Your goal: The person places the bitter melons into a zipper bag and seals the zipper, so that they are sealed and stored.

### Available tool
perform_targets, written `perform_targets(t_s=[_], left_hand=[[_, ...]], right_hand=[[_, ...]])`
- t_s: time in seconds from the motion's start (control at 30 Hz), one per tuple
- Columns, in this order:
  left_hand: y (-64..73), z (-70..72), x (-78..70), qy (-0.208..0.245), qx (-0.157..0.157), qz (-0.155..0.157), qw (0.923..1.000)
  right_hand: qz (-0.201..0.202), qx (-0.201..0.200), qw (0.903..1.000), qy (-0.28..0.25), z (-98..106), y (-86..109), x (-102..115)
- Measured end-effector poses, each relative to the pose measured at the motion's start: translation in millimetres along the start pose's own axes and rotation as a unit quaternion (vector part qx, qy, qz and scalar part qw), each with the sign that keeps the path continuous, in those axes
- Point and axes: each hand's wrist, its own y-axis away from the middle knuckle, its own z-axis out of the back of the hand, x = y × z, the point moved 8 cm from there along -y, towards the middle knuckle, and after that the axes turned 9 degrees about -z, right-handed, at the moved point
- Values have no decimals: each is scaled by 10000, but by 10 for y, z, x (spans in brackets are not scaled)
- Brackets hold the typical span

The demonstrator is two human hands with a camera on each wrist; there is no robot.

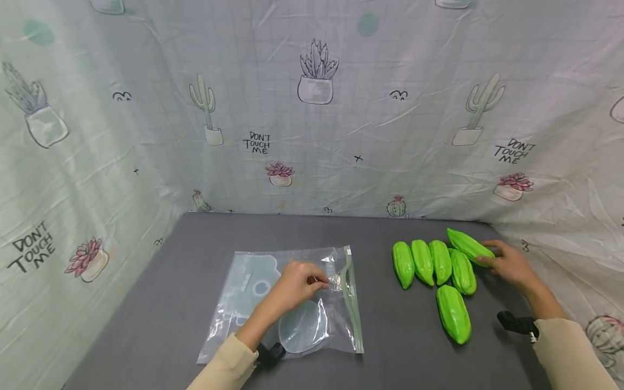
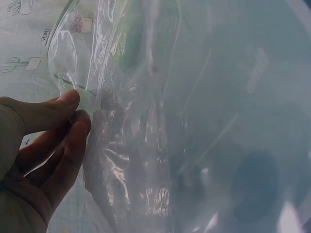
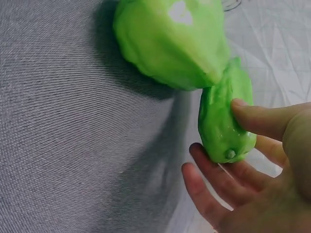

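A pale cloth backdrop printed with potted cacti and the words "Don't touch me" fills the upper frame, behind a dark grey, fine-ribbed desk. A clear, crinkled plastic bag with pale blue printed shapes and a pale green strip down its right edge lies flat at lower centre; the strip bows near its upper part, though how far the mouth is parted cannot be told. Two hands are at work: the left hand, at centre, pinches the bag's film between thumb and fingertips, apparently to keep it raised, while the right hand, right of centre, grips a glossy, bright green, ridged, pointed vegetable-like piece, thumb on one side, fingers loosely curved on the other. The hold is at the end toward the frame's right, likely because that end is free of its neighbours. Four matching green pieces stand in a close row to the left, seemingly crowding the gripped one, and a single green piece lies below them, between the bag and the right forearm.
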Motion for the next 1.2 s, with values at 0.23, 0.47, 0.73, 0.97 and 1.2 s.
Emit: perform_targets(t_s=[0.23,0.47,0.73,0.97,1.2], left_hand=[[17,-4,23,7,-30,38,10000],[22,-5,21,-3,-4,49,10000],[18,12,10,-22,-44,25,10000],[21,21,24,-30,-105,-14,9999],[21,2,13,-38,-31,50,10000]], right_hand=[[236,-312,9990,-194,74,61,133],[499,-564,9971,-104,197,143,345],[821,-702,9941,-116,274,269,670],[1368,-665,9883,-143,249,379,1016],[2029,-435,9776,-355,112,573,1265]])
